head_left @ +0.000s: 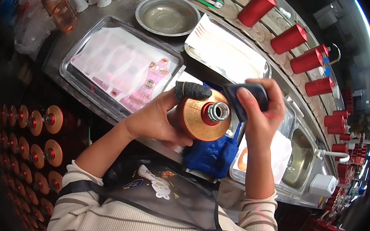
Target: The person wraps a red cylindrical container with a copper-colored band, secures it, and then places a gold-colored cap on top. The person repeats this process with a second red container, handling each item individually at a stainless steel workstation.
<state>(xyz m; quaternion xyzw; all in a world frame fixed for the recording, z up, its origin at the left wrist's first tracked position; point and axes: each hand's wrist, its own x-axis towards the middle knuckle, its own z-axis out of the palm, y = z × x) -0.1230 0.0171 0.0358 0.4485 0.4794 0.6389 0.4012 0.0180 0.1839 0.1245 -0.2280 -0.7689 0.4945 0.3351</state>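
My left hand [155, 119] is wrapped around a red bottle with a gold shoulder [193, 118], its open threaded neck facing up toward me. A black finger cot [192, 91] covers one digit of that hand, which rests on the gold shoulder. In my right hand [263, 121] is a dark, flat-edged scraper-like block [234, 100], pinched between thumb and fingers. Its edge is close beside the bottle; I cannot tell whether they touch. Below the bottle lies a blue cloth [209, 158].
A metal tray [69, 78] with pink printed decal sheets [150, 78] lies left. Behind it stands a steel bowl of liquid [168, 19]. White sheets [228, 48] fill another tray. Red bottles [257, 8] line a conveyor; gold-topped bottles [53, 119] stand lower left. A sink [299, 161] is right.
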